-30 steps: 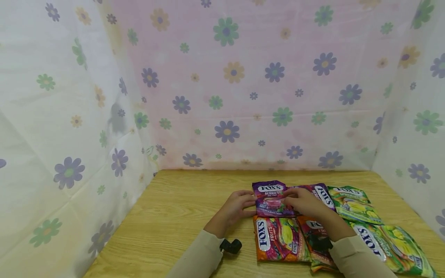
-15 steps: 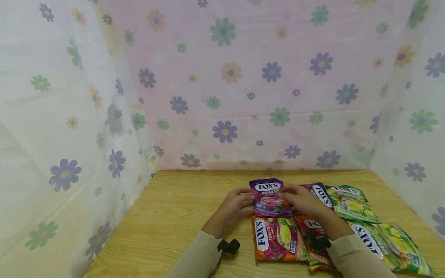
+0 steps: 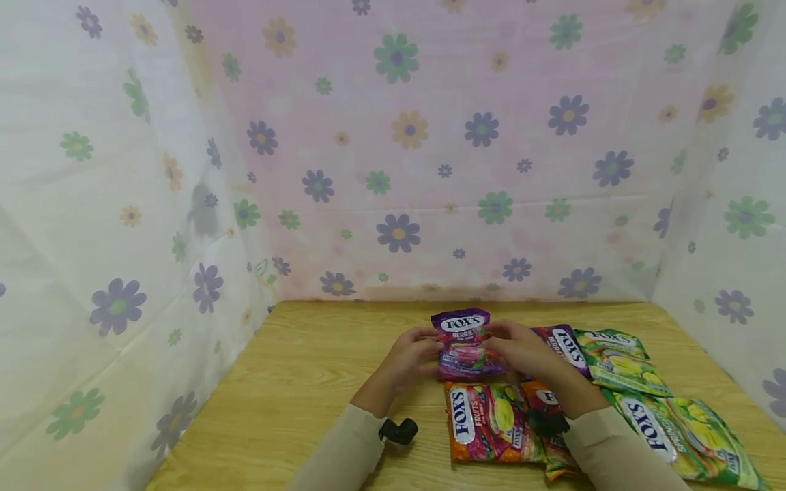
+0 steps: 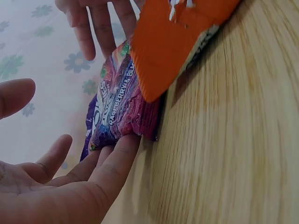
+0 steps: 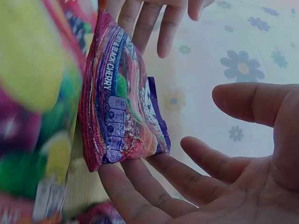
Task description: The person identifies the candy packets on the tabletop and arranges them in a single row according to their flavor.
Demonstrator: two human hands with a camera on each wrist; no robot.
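Observation:
A purple Fox's Berries candy bag [image 3: 464, 348] lies between my two hands near the back of the table. My left hand [image 3: 410, 358] touches its left edge with extended fingers. On the opposite edge, the fingers of my right hand [image 3: 523, 352] rest against the bag. Both wrist views show the fingertips at the bag's side edges, slightly under them, with the thumbs standing away from it. Just in front lies an orange Fox's Fruits candy bag [image 3: 494, 423]. Another purple candy bag [image 3: 563, 351] is partly hidden behind my right hand.
A second orange candy bag [image 3: 560, 455] lies partly under my right forearm. Green Fox's candy bags [image 3: 623, 365] fill the right side of the wooden table [image 3: 295, 382]. Flower-patterned cloth [image 3: 399, 170] hangs at the back and both sides.
Both hands and the purple candy bag between them have shifted left and slightly toward the back. More of the other purple bag shows to its right.

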